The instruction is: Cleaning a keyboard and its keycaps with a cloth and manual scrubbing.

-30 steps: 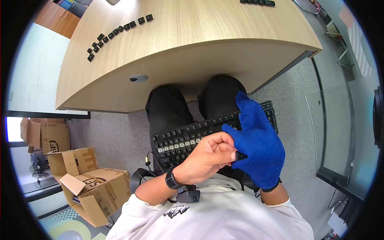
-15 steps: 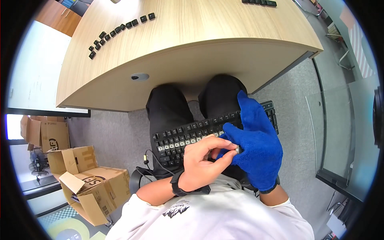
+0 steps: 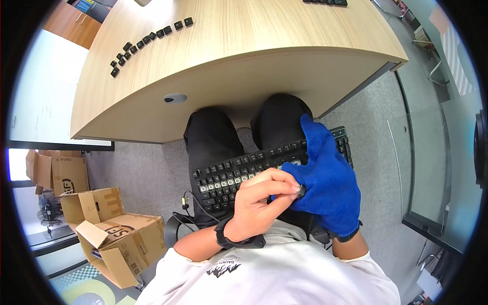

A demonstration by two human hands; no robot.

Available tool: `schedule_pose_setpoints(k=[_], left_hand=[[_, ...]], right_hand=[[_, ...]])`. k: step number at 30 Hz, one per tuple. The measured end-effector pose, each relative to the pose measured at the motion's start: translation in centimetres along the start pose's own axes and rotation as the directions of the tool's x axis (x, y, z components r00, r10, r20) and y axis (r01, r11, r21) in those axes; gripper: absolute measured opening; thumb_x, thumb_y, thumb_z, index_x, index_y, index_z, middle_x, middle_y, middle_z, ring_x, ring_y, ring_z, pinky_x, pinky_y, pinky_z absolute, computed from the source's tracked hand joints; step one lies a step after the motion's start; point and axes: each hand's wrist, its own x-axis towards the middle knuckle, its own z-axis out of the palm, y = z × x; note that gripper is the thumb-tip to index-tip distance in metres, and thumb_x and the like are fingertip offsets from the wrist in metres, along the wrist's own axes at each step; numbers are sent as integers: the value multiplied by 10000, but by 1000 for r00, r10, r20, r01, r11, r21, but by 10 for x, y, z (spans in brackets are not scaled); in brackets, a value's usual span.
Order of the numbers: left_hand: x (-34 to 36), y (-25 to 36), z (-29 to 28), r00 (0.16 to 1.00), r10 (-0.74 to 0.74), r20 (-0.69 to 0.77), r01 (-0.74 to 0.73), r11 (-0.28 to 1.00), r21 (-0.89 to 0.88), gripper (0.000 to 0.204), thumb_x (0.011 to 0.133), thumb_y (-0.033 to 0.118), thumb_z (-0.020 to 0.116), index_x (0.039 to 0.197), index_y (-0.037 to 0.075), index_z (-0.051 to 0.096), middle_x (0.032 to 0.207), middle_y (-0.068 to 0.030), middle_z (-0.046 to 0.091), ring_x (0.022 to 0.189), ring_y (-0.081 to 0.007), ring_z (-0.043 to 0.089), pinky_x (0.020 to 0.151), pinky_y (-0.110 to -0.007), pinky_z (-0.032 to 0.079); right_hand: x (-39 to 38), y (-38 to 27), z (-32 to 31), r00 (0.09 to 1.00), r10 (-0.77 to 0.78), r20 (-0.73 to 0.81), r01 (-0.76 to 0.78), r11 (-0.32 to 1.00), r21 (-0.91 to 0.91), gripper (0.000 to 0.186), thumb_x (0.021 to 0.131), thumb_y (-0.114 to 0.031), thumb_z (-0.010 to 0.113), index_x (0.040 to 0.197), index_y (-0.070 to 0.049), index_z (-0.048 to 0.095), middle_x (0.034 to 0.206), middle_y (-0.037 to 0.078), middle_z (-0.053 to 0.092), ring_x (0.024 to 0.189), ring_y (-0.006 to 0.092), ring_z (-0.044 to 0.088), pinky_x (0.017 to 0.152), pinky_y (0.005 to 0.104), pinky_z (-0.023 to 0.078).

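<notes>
Keyboard (image 3: 230, 177) lies slantwise across the thighs (image 3: 213, 132), its left edge near a small plug (image 3: 184, 201) on a thin cable, its right end jutting out past a blue cloth (image 3: 320, 147). One row along it shows pale bare switches (image 3: 223, 184). Bare left hand (image 3: 259, 203) covers part of the keyboard's near side, thumb and forefinger pinched on a small dark keycap (image 3: 302, 191) at the left side of the cloth. Right hand (image 3: 333, 198) is under that cloth; its fingers are hidden, so I cannot tell how they sit. Forward, room is tight: the knees come up to the desk's front panel (image 3: 213, 96). Sideways it is wider, with grey floor (image 3: 152, 175) reaching left to cardboard boxes (image 3: 134, 231) and right to a glass panel (image 3: 432, 168). Loose black keycaps (image 3: 152, 36) form a bent line on the desk top (image 3: 254, 30), set back from its curved near edge.
</notes>
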Motion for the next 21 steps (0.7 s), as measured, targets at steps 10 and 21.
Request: schedule_pose_setpoints(k=[10, 21], left_hand=[[-1, 4, -15, 983, -150, 101, 136, 981, 141, 277, 796, -104, 796, 1054, -61, 704, 1086, -179, 699, 975, -231, 689, 867, -328, 565], [-17, 5, -73, 949, -304, -80, 261, 622, 738, 179, 813, -37, 770, 985, -9, 729, 1025, -122, 752, 916, -249, 711, 834, -333, 550]], right_hand=[[-5, 0, -4, 999, 7, 39, -8, 1000, 19, 247, 627, -261, 823, 827, -145, 737, 1497, 266, 466, 1116, 374, 621, 798, 476, 514], [-7, 2, -16, 918, 389, 78, -360, 733, 577, 96, 720, -7, 793, 808, 26, 774, 1194, 244, 709, 958, 205, 696, 825, 293, 557]])
